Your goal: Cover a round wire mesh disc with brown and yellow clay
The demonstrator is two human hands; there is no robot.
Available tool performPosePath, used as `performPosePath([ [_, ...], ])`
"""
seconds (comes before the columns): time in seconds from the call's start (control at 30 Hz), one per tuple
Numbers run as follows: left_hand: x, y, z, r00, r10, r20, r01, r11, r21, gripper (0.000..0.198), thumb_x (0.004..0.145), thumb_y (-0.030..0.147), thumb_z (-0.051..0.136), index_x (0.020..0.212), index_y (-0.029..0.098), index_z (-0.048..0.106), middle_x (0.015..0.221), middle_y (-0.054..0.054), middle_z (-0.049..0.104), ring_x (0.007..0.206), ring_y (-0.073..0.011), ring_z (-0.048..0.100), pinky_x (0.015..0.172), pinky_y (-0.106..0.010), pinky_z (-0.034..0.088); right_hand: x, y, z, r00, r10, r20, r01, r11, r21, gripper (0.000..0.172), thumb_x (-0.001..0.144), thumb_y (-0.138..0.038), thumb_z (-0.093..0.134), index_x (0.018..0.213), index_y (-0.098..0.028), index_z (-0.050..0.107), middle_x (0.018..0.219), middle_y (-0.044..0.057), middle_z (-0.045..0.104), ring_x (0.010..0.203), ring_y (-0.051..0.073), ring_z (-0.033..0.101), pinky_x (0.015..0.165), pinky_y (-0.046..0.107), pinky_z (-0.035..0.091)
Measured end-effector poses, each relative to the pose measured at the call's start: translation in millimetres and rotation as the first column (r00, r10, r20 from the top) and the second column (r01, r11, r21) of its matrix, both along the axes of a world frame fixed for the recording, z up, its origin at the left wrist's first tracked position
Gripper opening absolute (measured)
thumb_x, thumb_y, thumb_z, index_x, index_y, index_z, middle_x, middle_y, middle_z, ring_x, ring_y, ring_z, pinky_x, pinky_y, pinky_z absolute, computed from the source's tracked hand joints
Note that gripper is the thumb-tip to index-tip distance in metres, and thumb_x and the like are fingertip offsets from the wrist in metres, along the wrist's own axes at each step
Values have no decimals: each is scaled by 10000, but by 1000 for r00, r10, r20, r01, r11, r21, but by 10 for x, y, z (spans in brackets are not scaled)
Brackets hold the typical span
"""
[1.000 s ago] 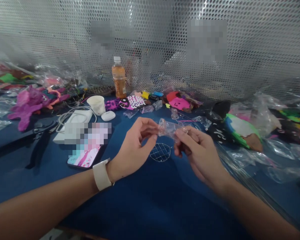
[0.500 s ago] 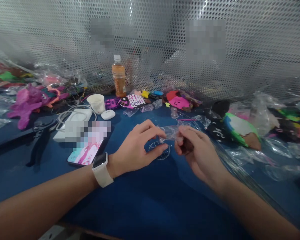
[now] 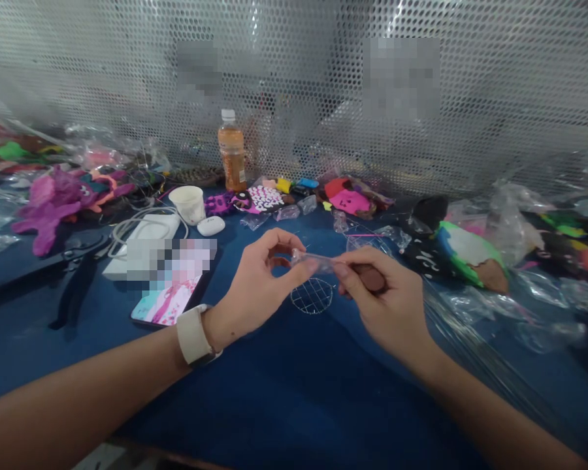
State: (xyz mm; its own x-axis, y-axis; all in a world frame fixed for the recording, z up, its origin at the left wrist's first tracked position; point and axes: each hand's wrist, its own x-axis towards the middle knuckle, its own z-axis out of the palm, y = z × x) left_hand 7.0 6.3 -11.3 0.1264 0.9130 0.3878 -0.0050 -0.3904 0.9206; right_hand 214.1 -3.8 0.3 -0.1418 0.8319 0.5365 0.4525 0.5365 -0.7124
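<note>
Both of my hands are raised over the blue table [image 3: 284,398] and pinch a small clear plastic bag [image 3: 316,262] between them. My left hand [image 3: 259,287], with a white watch on its wrist, grips the bag's left end between thumb and fingers. My right hand [image 3: 382,300] grips the right end and also has a small brown piece [image 3: 371,277] in its fingers. Under the hands a round wire mesh disc [image 3: 312,297] lies flat on the table.
A phone [image 3: 169,287], white box with cable [image 3: 144,238], white cup [image 3: 189,203], earbud case [image 3: 212,226] and juice bottle [image 3: 232,151] stand at the left and back. Colourful felt toys [image 3: 59,199] and clear bags [image 3: 514,222] crowd both sides. A perforated metal screen [image 3: 470,98] closes the back.
The bag has been pulled flatter and narrower between my hands. A brown piece now shows in my right fingers. My left hand dipped toward the mesh disc, then rose again.
</note>
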Motion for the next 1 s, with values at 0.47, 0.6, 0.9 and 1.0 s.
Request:
performPosePath([
  [0.47,-51,-39,21,926,154,-345,49,856,515,172,929,-5,667,977,160,680,999,-30,648,860,-112,614,766,-238,514,22,-211,5,996,83,35,-87,987,138,276,1040,-277,513,1304,-289,592,852,17,595,555,149,495,482,331,426],
  [0.6,-21,-70,-17,909,103,-404,116,869,482,208,896,-33,649,957,166,650,975,-17,632,849,-118,603,748,-244,506,7,-227,-3,990,62,124,-86,977,196,324,1029,-175,424,1319,-277,528,946,48,591,683,180,575,592,363,521],
  [0.9,1,-114,-10,929,116,-351,77,869,489,214,884,-39,650,893,171,608,939,0,641,863,-109,607,772,-224,505,-91,-158,5,943,28,332,-130,949,288,226,971,-212,688,1156,-254,565,1084,69,638,866,195,638,561,283,532],
  [1.0,-3,-99,-8,933,98,-346,77,885,458,192,925,-13,645,897,175,617,931,-8,649,844,-116,606,754,-235,506,-75,-142,15,957,74,282,-139,966,219,193,978,-220,700,1138,-265,603,1057,48,656,807,173,629,567,291,512],
])
